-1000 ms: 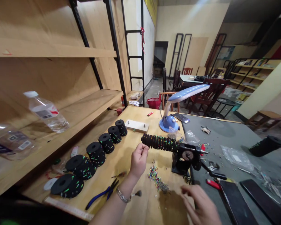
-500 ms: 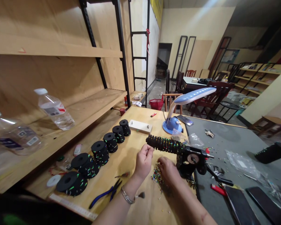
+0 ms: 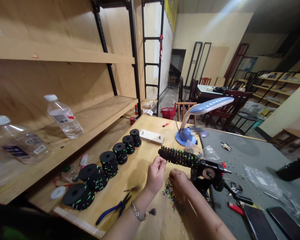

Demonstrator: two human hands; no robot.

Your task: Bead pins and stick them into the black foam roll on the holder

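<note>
While the left hand (image 3: 155, 175) pinches narrow just beside the free end of the black roll (image 3: 177, 157) held level in a clamp (image 3: 205, 175), the right hand (image 3: 177, 178) curls narrow above colored beads (image 3: 169, 195) on the tabletop (image 3: 140, 173), anything held too small to tell.

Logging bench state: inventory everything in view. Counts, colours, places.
Black coil: 1, black with coloured flecks, in black clamp at wooden bench edge.
Bead pile: 1, mixed colours, on bench beneath right hand.
Flecked rolls: 6, black with neon flecks, row along bench.
Far roll: 1, black, on grey table.
Pliers: 1, blue handles, bench front.
Pegged board: 1, pale wood, bench far end.
Desk lamp: 1, blue and white, bench far corner.
Water bottles: 2, clear, left, near shelf.
Lighter: 1, red, grey table.
Plastic bag: 1, clear, grey table.
Basket: 1, red, beyond bench.
Left hand: 1, pinched at coil end, silver bracelet on wrist.
Right hand: 1, over bead pile.
</note>
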